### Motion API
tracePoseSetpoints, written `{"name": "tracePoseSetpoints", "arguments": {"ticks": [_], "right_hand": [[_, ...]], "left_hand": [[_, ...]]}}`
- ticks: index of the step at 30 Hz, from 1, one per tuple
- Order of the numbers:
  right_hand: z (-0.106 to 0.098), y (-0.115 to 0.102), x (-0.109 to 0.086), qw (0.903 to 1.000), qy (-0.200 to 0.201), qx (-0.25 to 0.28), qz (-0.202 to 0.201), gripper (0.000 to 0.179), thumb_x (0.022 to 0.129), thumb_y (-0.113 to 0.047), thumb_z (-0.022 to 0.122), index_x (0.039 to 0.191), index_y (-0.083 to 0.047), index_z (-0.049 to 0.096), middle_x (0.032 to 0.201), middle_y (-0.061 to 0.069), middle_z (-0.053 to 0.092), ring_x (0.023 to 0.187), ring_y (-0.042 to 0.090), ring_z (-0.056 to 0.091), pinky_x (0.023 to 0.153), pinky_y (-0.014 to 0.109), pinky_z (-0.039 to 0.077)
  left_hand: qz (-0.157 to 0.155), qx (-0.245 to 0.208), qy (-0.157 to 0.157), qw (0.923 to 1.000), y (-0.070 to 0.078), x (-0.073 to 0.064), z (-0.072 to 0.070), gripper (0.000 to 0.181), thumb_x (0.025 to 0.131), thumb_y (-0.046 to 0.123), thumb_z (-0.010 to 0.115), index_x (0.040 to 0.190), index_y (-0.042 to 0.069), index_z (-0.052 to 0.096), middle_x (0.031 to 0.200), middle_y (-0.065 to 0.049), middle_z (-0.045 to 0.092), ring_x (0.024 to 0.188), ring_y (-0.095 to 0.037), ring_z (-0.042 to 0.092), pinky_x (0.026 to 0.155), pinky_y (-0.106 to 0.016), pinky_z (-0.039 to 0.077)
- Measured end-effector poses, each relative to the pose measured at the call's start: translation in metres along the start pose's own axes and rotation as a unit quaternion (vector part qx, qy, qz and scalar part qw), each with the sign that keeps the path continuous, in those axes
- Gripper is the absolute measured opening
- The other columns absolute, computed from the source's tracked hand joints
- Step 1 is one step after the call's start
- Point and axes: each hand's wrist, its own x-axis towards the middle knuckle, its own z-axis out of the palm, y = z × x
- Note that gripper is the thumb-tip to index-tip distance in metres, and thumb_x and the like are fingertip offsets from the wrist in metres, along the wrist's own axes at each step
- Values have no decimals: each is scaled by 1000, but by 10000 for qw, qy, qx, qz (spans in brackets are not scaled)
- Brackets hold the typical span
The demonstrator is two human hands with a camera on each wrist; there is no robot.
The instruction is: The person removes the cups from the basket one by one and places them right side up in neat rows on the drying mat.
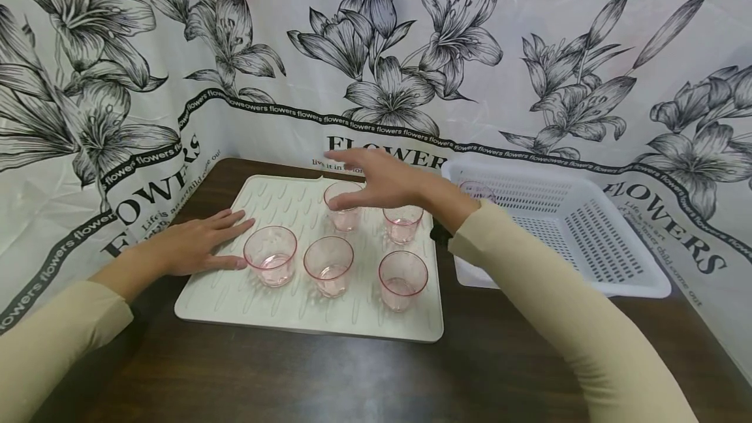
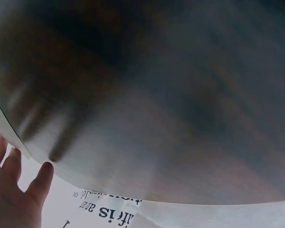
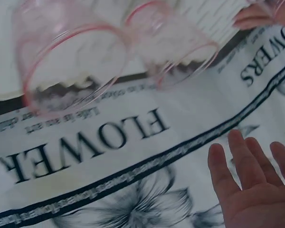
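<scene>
Several clear pink-rimmed cups stand upright on a white ridged drying mat [image 1: 235, 302]. My left hand [image 1: 196, 240] rests at the mat's left edge, fingers extended, its thumb close to the front-left cup [image 1: 271, 269]. In the left wrist view my left hand [image 2: 21, 192] shows straight fingers by the mat's edge. My right hand [image 1: 384, 181] is over the back of the mat, thumb overlapping the back cup [image 1: 345, 219]. In the right wrist view, the right hand's fingers [image 3: 249, 166] are spread and apart from the cups [image 3: 71, 42], with nothing between them.
Right of the mat, a white perforated basket [image 1: 623, 214] holds another pink-rimmed cup [image 1: 477, 189], partly hidden behind the right forearm. A dark wooden table [image 1: 264, 371] lies under everything. A white flower-printed cloth [image 1: 264, 129] hangs along the back and sides.
</scene>
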Motion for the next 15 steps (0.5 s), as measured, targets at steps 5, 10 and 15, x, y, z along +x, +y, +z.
{"name": "tracePoseSetpoints", "arguments": {"ticks": [5,10,15], "right_hand": [[-20,32,-28,9984,499,44,277,83,90,-46,72,157,-21,31,157,0,39,140,20,43,110,45,38],[-36,68,-57,9939,873,289,609,80,91,-38,73,156,-15,33,157,8,38,142,27,40,113,51,32],[-44,100,-85,9890,988,444,1008,80,91,-32,74,156,-10,33,158,12,36,143,33,38,114,54,30]], "left_hand": [[-24,-20,-47,10000,1,1,0,87,91,69,53,156,14,35,159,-19,30,144,-46,28,100,-69,35],[4,13,-37,10000,0,2,0,86,91,68,53,155,13,36,159,-19,31,144,-46,29,100,-68,37],[-57,19,-81,9999,0,2,0,87,91,69,53,155,14,35,159,-19,31,144,-46,28,100,-69,36]]}}
